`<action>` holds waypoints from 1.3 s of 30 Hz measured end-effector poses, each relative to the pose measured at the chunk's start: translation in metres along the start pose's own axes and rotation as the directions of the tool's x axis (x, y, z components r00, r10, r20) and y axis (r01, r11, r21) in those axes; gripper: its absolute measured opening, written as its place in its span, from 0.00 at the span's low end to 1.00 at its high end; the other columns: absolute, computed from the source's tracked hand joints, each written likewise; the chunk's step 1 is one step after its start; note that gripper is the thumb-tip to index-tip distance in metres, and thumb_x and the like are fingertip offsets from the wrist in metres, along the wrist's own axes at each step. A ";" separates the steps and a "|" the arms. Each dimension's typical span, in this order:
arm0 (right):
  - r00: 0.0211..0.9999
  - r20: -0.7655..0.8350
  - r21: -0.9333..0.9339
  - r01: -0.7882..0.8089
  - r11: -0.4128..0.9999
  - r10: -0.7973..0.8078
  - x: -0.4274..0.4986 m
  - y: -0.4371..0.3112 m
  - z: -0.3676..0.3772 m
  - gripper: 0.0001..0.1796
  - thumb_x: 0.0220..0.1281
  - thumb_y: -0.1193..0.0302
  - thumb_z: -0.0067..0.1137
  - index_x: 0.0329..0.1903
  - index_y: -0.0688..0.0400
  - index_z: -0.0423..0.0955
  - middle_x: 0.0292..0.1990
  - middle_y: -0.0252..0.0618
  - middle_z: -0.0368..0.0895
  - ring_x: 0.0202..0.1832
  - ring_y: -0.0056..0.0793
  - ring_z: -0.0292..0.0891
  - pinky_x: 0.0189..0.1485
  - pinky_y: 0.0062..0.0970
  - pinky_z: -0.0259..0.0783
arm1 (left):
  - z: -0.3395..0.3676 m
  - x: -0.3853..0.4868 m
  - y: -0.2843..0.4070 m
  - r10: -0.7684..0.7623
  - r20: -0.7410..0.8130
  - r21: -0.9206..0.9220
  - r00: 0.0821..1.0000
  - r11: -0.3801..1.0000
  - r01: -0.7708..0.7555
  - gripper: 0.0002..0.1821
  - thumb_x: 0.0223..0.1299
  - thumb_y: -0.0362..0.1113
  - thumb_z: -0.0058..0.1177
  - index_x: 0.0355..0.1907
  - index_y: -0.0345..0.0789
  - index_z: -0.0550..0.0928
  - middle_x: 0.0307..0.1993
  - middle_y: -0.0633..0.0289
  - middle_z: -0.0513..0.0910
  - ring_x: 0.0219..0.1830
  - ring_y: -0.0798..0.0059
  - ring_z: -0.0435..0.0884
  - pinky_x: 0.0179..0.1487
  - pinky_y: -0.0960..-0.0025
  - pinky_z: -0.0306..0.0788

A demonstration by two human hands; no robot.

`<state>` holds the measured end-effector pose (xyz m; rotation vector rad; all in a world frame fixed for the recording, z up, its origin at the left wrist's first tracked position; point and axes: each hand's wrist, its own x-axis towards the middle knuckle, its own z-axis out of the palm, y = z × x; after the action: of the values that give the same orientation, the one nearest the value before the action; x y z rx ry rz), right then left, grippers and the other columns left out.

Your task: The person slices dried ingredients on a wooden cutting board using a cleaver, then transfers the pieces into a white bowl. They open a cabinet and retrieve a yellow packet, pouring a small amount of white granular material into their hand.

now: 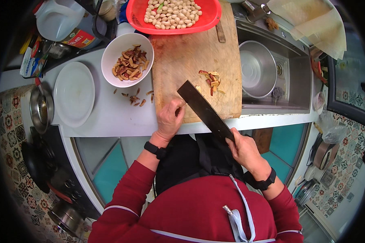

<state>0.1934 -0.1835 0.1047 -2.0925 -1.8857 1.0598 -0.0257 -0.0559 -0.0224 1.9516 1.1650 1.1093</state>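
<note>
My right hand [246,148] grips a dark cleaver [205,109] at its near end. Its blade slants up and left over the front of a wooden cutting board [194,57]. My left hand [172,117] is curled at the board's front left, thumb and finger close together beside the far end of the blade. Whether something small sits between those fingertips is hidden. Beyond the blade lies a small pile of reddish-brown cut food strips [212,80]. More such strips [130,63] fill part of a white bowl [105,65] left of the board.
A red plastic basket [133,25] of pale oval nuts [176,15] overlaps the board's far end, near a wooden handle [220,32]. Loose strips [135,98] lie on the counter. Left stands a white oval plate [74,94]; right, a metal pot [258,70] in the sink [298,79].
</note>
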 end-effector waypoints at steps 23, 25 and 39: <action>0.946 -0.028 -0.508 0.265 0.820 -0.323 -0.017 0.009 -0.037 0.17 0.53 0.74 0.57 0.47 0.52 0.72 0.36 0.33 0.74 0.28 0.29 0.76 0.28 0.30 0.74 | -0.027 0.094 -0.003 0.247 0.563 -0.049 0.789 0.963 -0.266 0.11 0.56 0.24 0.58 0.42 0.36 0.83 0.41 0.59 0.82 0.41 0.60 0.83 0.44 0.65 0.78; 0.947 -0.017 -0.521 0.267 0.811 -0.322 -0.019 0.010 -0.037 0.16 0.52 0.73 0.56 0.47 0.52 0.72 0.36 0.33 0.74 0.28 0.29 0.77 0.28 0.30 0.75 | -0.007 0.110 -0.001 0.307 0.662 -0.069 0.684 0.933 -0.352 0.10 0.55 0.26 0.59 0.41 0.36 0.83 0.41 0.59 0.82 0.42 0.60 0.83 0.44 0.64 0.78; 0.978 -0.124 -0.203 0.137 0.970 -0.165 0.001 0.026 -0.026 0.11 0.61 0.74 0.55 0.48 0.53 0.73 0.35 0.40 0.77 0.33 0.45 0.80 0.33 0.40 0.76 | -0.041 0.107 -0.004 -0.072 0.307 0.001 0.949 0.997 0.075 0.05 0.55 0.27 0.64 0.34 0.32 0.84 0.36 0.58 0.83 0.35 0.66 0.84 0.41 0.68 0.78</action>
<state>0.2292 -0.1790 0.1097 -2.0179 -2.1116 0.7027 -0.0348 0.0453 0.0307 1.9699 1.0489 0.7375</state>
